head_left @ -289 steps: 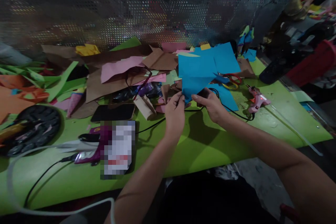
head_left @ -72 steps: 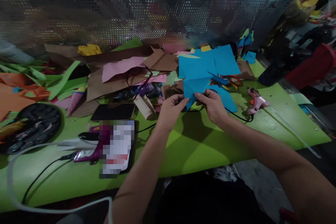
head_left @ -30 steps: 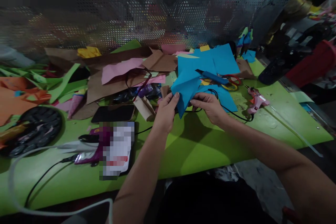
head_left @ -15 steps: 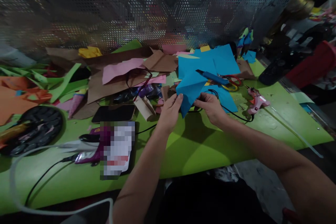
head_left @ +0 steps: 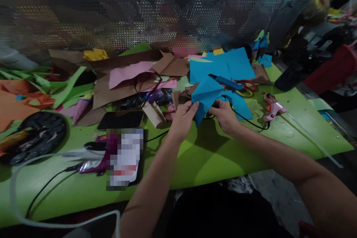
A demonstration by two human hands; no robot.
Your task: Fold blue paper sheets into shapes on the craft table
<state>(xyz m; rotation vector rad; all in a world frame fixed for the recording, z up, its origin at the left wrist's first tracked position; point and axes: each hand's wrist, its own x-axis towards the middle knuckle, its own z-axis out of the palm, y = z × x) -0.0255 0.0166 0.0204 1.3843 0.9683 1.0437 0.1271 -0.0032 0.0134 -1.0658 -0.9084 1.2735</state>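
Above the green table (head_left: 200,171) I hold up a folded piece of blue paper (head_left: 206,91), creased and pointed at its lower end. My left hand (head_left: 185,117) pinches its left edge, thumb on the near face. On the right side, my right hand (head_left: 224,115) grips the lower edge between thumb and fingers. Just behind the paper lie a blue-handled tool (head_left: 225,82) and scissors with red and yellow handles (head_left: 247,88). More blue sheets (head_left: 240,63) lie flat at the back. The fingers behind the held paper are hidden.
A pink glue gun (head_left: 273,108) with a black cord rests at the right, beside a clear stick. Left of my hands are a dark phone (head_left: 121,120), a black round tray (head_left: 41,134), and brown and pink paper (head_left: 131,72). Behind stands a perforated metal panel (head_left: 178,18).
Both hands have shifted slightly right with the blue paper. The paper has turned a little and looks narrower at its lower end. Things on the table have not moved.
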